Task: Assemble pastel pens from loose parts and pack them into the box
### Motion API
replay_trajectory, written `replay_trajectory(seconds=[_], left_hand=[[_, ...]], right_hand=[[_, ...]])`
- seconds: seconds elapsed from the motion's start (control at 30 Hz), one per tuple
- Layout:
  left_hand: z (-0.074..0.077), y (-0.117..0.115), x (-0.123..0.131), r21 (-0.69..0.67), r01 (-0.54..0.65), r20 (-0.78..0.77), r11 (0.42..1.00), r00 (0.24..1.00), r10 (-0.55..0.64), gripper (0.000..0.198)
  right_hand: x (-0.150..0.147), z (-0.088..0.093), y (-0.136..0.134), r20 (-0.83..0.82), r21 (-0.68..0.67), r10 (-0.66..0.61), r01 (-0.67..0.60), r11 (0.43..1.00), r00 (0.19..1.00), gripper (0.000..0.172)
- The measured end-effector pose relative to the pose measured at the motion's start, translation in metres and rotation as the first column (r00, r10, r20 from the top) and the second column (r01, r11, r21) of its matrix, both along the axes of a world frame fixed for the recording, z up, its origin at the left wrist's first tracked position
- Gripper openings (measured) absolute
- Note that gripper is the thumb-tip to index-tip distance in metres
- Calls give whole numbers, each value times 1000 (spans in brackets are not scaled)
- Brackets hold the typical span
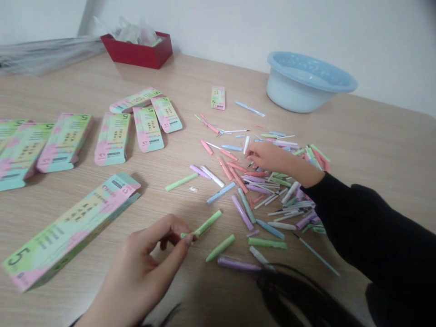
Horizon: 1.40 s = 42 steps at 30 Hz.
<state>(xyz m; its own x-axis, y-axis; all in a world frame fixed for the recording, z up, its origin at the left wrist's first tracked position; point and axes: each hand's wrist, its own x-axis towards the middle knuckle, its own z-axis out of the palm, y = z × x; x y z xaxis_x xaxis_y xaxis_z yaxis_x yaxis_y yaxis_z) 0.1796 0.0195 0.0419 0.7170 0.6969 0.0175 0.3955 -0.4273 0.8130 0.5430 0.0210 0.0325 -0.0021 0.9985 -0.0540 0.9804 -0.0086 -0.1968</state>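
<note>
My left hand [150, 263] pinches one end of a green pen barrel [206, 223] just above the wooden table [374, 150], near its front edge. My right hand [269, 156], in a black sleeve, reaches into the pile of pastel pen parts [272, 190] in pink, purple, blue, green and white. Its fingers are curled down among the pieces; what they grip, if anything, is hidden. A long pink-and-green pen box [71, 229] marked 5 lies left of my left hand.
Several more pink-and-green boxes [112, 138] lie flat across the left of the table, one small one [218, 97] further back. A light blue basin [306, 81] stands at the back right. A red tray [139, 50] with clear plastic sits at the back left by the wall.
</note>
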Motion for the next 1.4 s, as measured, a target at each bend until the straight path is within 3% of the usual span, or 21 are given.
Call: replay_trajectory(seconds=[0.17,0.3,0.37,0.43,0.5,0.57,0.73,0.9,1.17,1.3,1.4], left_hand=[[5,-5,6,-84,-12,157,996,987,25,17],[8,-15,12,-178,26,246,984,969,19,12],[12,-22,16,-253,57,292,966,956,20,10],[16,-29,20,-353,89,366,932,929,49,7],[19,-38,24,-445,134,443,885,892,88,7],[22,-46,29,-510,186,500,840,859,113,8],[22,-64,40,-557,328,609,763,786,106,10],[18,-72,43,-573,355,609,739,787,94,8],[17,-73,44,-545,310,567,779,820,71,10],[15,-76,42,-351,190,520,917,854,22,6],[12,-75,39,-158,108,526,981,850,-9,9]], right_hand=[[-17,30,-40,-133,202,-20,46,978,991,42],[-53,57,-94,-350,223,27,55,973,936,32],[-73,66,-119,-499,181,-32,140,973,866,23],[-93,72,-139,-674,130,-91,238,962,733,13],[-110,74,-155,-812,95,-103,304,948,574,7],[-122,72,-168,-882,108,-70,344,933,467,7],[-140,59,-184,-925,163,-25,456,875,379,9],[-152,51,-188,-954,74,-69,451,889,292,8],[-158,47,-189,-951,109,-45,466,878,307,11],[-163,36,-186,-951,88,-58,449,889,303,10],[-167,23,-183,-971,58,-52,442,895,233,7]])
